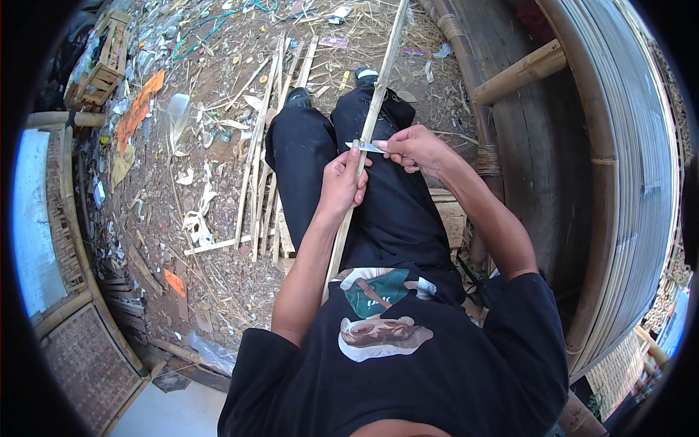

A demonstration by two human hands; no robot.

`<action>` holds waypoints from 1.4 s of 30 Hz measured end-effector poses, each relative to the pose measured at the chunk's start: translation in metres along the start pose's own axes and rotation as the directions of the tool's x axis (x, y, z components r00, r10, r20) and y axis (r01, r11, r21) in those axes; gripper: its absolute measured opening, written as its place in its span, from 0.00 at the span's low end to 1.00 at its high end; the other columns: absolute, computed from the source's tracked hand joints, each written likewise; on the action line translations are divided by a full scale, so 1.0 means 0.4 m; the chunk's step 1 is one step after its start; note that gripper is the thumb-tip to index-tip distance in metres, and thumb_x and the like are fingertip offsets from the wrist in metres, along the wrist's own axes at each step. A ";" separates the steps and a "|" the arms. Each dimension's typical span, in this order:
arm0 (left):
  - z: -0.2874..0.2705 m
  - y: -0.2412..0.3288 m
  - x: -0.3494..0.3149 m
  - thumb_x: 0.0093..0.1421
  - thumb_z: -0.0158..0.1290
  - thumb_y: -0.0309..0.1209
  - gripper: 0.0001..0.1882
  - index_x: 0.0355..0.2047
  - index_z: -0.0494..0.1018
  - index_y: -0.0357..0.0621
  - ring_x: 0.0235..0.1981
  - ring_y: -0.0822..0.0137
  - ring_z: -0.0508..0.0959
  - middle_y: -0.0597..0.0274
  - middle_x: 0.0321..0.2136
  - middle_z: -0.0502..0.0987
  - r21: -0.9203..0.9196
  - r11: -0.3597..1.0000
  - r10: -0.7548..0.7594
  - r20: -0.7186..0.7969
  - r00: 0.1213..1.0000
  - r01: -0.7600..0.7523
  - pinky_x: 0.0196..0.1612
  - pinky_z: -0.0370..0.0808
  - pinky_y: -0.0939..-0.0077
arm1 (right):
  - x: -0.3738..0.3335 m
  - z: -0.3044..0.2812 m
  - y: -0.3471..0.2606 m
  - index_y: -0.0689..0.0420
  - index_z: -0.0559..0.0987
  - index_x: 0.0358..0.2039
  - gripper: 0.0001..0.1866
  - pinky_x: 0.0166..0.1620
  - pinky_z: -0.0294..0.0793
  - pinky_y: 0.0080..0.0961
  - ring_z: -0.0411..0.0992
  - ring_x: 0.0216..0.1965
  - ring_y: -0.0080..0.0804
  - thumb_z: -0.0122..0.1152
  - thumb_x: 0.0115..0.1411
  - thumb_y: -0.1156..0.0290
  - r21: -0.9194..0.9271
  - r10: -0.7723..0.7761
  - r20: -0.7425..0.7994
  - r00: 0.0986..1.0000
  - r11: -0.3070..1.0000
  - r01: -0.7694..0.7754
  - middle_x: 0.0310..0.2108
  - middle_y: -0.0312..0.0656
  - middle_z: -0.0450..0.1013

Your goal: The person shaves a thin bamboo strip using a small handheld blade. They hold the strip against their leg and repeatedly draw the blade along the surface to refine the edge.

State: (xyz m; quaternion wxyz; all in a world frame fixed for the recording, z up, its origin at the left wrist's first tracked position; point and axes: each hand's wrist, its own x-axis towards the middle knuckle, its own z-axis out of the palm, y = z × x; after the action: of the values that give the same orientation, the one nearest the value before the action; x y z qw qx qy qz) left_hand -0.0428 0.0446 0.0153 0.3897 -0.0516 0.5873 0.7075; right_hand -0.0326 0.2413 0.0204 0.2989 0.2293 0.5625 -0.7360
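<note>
1. Near the middle of the frame, a long bamboo strip (378,87) runs from the person's chest at lower centre up and slightly right to the top edge, lying over the lap of black trousers (393,211).
2. Its long axis points away from the body, so both hands meet it crosswise at about mid-length.
3. The left hand (342,182) is wrapped shut around the strip from the left side, fingers curled over it and thumb up toward the blade.
4. The right hand (411,149) sits just above and to the right, closed in a pinch on a small knife (366,146) whose pale blade lies across the strip, touching it right above the left thumb.
5. Both hands are equally close to the strip; the left one holds it lower, nearer the body, and the right works the blade at the higher point.
6. Left of the legs, a bundle of split bamboo slats (262,160) lies on the littered dirt ground (189,95), roughly parallel to the held strip and well apart from the hands.
7. At the right of the frame, a curved bamboo frame (626,167) with a cross pole (520,71) stands beside the person.
8. A small wooden crate (98,65) sits in the upper left.
</note>
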 end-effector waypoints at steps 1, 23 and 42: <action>0.001 0.002 0.002 0.68 0.39 0.48 0.23 0.33 0.68 0.38 0.05 0.80 0.60 0.71 0.10 0.61 -0.002 1.000 -0.011 -0.002 1.000 0.011 0.08 0.54 0.86 | 0.000 0.001 -0.002 0.60 0.76 0.22 0.13 0.16 0.49 0.14 0.54 0.11 0.12 0.63 0.58 0.65 -0.010 -0.033 -0.019 0.999 0.999 0.032 0.14 0.28 0.65; 0.003 0.076 0.017 0.67 0.35 0.56 0.31 0.31 0.70 0.36 0.09 0.79 0.62 0.66 0.15 0.68 0.101 0.973 -0.207 -0.018 0.978 0.208 0.11 0.56 0.86 | -0.006 0.015 -0.020 0.61 0.75 0.23 0.14 0.16 0.47 0.14 0.53 0.12 0.11 0.60 0.60 0.65 0.005 0.000 -0.058 0.998 1.000 0.000 0.15 0.28 0.64; 0.006 0.052 0.014 0.68 0.37 0.50 0.25 0.32 0.68 0.38 0.10 0.84 0.54 0.74 0.13 0.60 -0.012 0.986 -0.164 0.014 0.986 0.164 0.12 0.50 0.87 | 0.011 0.008 -0.009 0.61 0.75 0.23 0.13 0.16 0.47 0.14 0.52 0.12 0.12 0.60 0.60 0.66 0.063 -0.012 -0.108 0.994 0.998 0.019 0.16 0.28 0.64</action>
State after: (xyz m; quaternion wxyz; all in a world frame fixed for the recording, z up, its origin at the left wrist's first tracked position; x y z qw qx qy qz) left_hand -0.0585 0.0495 0.0296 0.4501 -0.0976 0.5739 0.6771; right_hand -0.0383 0.2379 0.0208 0.2550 0.2734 0.5559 -0.7424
